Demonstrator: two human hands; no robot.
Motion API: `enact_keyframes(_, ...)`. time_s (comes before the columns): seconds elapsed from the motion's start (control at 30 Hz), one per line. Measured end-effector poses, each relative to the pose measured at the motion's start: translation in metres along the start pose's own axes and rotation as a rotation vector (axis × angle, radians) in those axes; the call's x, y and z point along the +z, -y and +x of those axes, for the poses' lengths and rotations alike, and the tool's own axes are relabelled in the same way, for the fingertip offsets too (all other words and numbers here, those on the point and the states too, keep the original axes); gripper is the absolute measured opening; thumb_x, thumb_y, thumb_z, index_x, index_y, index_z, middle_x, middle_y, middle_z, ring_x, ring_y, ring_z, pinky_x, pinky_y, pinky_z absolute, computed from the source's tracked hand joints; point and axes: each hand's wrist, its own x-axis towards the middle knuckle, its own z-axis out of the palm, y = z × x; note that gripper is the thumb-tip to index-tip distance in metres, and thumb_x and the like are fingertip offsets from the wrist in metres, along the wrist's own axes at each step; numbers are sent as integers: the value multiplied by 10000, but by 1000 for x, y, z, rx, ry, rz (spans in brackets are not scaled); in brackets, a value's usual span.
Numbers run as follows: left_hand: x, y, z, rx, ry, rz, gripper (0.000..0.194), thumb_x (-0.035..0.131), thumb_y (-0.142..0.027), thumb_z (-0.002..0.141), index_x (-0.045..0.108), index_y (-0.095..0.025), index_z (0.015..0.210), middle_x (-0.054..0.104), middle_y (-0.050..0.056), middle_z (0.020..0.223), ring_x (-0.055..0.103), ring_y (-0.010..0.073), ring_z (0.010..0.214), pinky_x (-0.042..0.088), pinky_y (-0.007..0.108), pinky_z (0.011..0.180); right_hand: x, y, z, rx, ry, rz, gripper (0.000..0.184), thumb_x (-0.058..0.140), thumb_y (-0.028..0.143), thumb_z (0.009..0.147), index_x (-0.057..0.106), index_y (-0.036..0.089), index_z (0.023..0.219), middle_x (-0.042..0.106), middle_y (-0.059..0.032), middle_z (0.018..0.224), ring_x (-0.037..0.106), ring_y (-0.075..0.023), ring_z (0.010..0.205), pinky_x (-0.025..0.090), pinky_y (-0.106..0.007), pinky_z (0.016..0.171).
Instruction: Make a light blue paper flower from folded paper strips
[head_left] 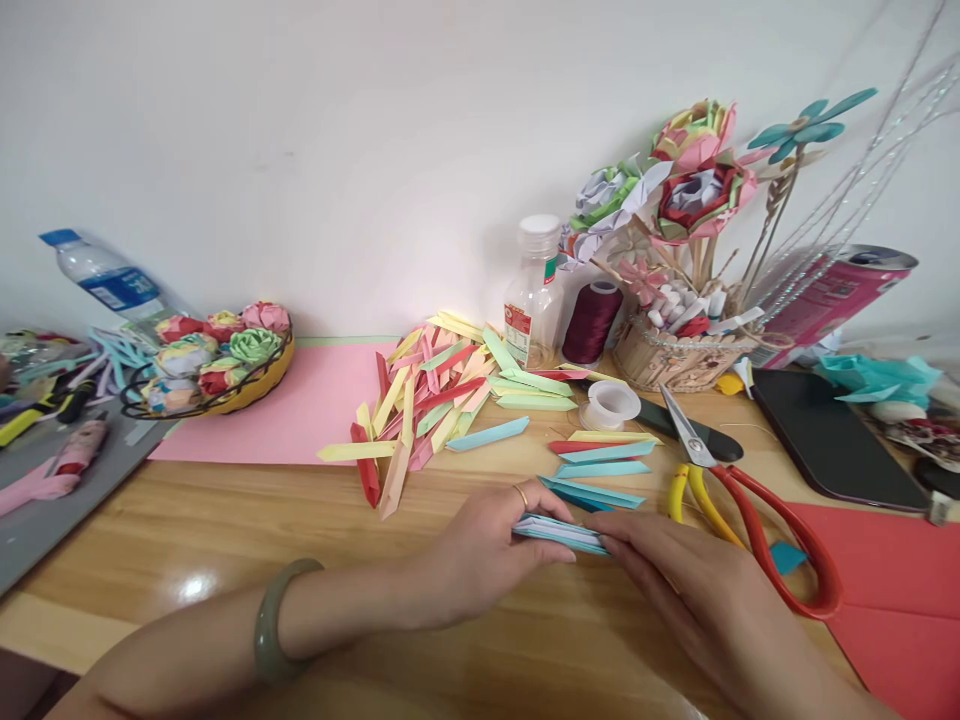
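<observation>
Over the near part of the tabletop (225,530), the left hand's (480,560) grip pinches a stack of folded blue paper strips (562,533); the right hand's (697,580) grip closes on its other end, hiding the tip, and covers part of the scissors' (699,453) handles. Red paper (907,610) runs out of view rightward. The glossy wood-grain surface meets a white wall (375,180) at its far edge.
</observation>
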Motion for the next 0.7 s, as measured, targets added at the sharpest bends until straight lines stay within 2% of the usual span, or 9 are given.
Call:
enact_keyframes(0.17, 0, -5, -1, 63, -23, -71, 157, 616, -235, 764, 615, -189, 913, 661, 0, 909, 583, 134, 855, 439, 240, 786, -1, 0, 0, -20, -46, -35, 234, 384, 204, 885, 608, 223, 952, 707, -35, 876, 672, -151, 748, 538, -225, 610)
enact_keyframes(0.27, 0, -8, 0, 36, -62, -121, 182, 627, -219, 749, 600, -179, 924, 649, 15, 922, 583, 139, 871, 445, 252, 798, -1, 1, -1, -73, -33, -32, 247, 401, 175, 877, 580, 232, 1038, 699, -33, 935, 668, -144, 800, 535, -217, 636)
enact_keyframes(0.37, 2, -8, 2, -41, -90, -222, 324, 663, -212, 708, 546, -183, 1008, 622, 20, 900, 582, 141, 843, 453, 268, 784, -1, 2, -1, -82, -11, -25, 298, 415, 171, 877, 544, 258, 1131, 688, -31, 974, 662, -149, 834, 533, -229, 665)
enact_keyframes(0.47, 4, -6, 2, -58, -95, -358, 434, 691, -218, 677, 494, -193, 1062, 596, 21, 904, 576, 138, 818, 459, 277, 764, 0, 2, -1, -65, -34, -13, 284, 435, 191, 873, 555, 269, 1119, 696, -19, 901, 665, -148, 764, 531, -227, 615)
enact_keyframes(0.7, 8, -11, 0, -44, -61, -512, 339, 647, -234, 725, 476, -201, 1016, 591, 19, 912, 559, 140, 868, 454, 285, 776, 1, 0, -4, -44, -65, -8, 185, 469, 226, 870, 568, 250, 1024, 688, -27, 854, 656, -148, 729, 524, -222, 596)
